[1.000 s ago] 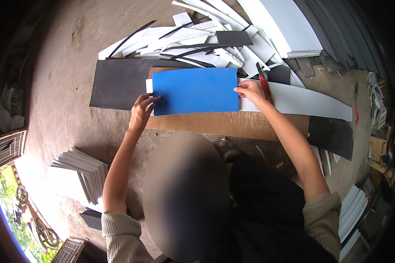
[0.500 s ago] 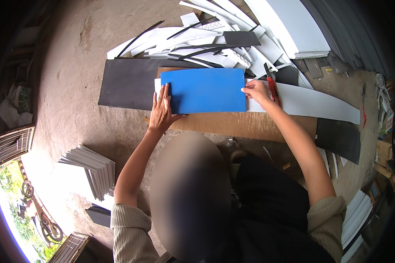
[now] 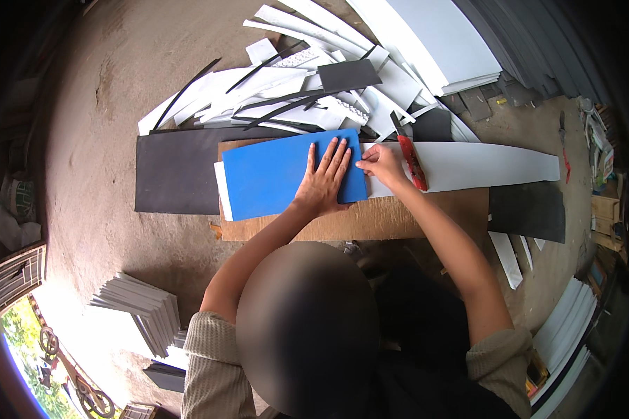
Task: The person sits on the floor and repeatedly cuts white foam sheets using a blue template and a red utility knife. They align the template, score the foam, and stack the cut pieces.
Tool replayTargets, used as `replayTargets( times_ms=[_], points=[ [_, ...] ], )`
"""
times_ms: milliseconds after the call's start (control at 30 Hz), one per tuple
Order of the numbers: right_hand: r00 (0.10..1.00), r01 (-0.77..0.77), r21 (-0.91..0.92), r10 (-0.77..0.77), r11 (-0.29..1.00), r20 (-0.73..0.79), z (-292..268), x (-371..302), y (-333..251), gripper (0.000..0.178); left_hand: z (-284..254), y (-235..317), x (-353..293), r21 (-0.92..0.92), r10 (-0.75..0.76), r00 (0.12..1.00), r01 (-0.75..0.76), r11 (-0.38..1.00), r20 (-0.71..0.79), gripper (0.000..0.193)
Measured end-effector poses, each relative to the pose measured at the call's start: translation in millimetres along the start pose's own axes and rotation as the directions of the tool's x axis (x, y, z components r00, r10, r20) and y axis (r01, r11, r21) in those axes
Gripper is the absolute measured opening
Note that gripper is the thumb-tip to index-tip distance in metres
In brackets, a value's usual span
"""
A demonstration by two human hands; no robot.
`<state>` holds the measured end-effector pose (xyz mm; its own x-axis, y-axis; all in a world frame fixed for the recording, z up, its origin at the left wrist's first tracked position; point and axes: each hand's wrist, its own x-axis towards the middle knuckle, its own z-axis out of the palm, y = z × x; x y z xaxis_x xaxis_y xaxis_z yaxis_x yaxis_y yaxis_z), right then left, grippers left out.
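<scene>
A blue rectangular sheet (image 3: 265,178) lies tilted over a white strip (image 3: 482,166), on top of a brown board (image 3: 398,218). My left hand (image 3: 323,176) presses flat on the right part of the blue sheet, fingers spread. At its right edge my right hand (image 3: 384,166) is closed, thumb and forefinger pinching the border; whether the fingertips reach under it is hidden. Just right of that hand, a red-handled knife (image 3: 412,164) with a dark blade rests on the white strip. A black sheet (image 3: 175,171) lies partly beneath the brown board at the left.
Beyond the board is a heap of white and black offcuts (image 3: 272,87). Large white sheets (image 3: 440,49) are stacked at the far right. Another red-handled tool (image 3: 565,146) lies on the floor at right. A stack of pale panels (image 3: 136,307) stands near left.
My left hand has moved from the blue sheet's left edge to its right part. The blue sheet now lies more tilted, its left end nearer me. The whole view has shifted too.
</scene>
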<state>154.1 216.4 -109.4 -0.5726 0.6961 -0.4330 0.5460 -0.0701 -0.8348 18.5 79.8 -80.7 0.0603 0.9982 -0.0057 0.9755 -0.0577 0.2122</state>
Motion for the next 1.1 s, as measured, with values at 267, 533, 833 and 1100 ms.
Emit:
replayTargets(
  times_ms=[267,533,833,1100],
  points=[
    [0.706,0.153,-0.718,-0.583,0.679,-0.401,-14,-31,-16,0.024,7,1,2,0.005,-0.001,0.998,0.000,1.000,0.067,0.103],
    [0.801,-0.126,-0.852,-0.454,0.508,-0.389,-43,-15,12,0.040,8,2,7,-0.025,-0.004,1.000,0.004,1.000,-0.011,0.079],
    [0.899,-0.013,-0.556,-0.234,0.831,-0.371,9,-55,-2,0.022,10,1,6,-0.148,-0.041,0.995,0.027,0.989,-0.095,0.080],
    [0.963,-0.104,-0.662,-0.090,0.742,-0.253,29,-65,-31,0.022,10,2,7,-0.122,-0.079,0.994,0.070,0.990,-0.070,0.088]
  ],
)
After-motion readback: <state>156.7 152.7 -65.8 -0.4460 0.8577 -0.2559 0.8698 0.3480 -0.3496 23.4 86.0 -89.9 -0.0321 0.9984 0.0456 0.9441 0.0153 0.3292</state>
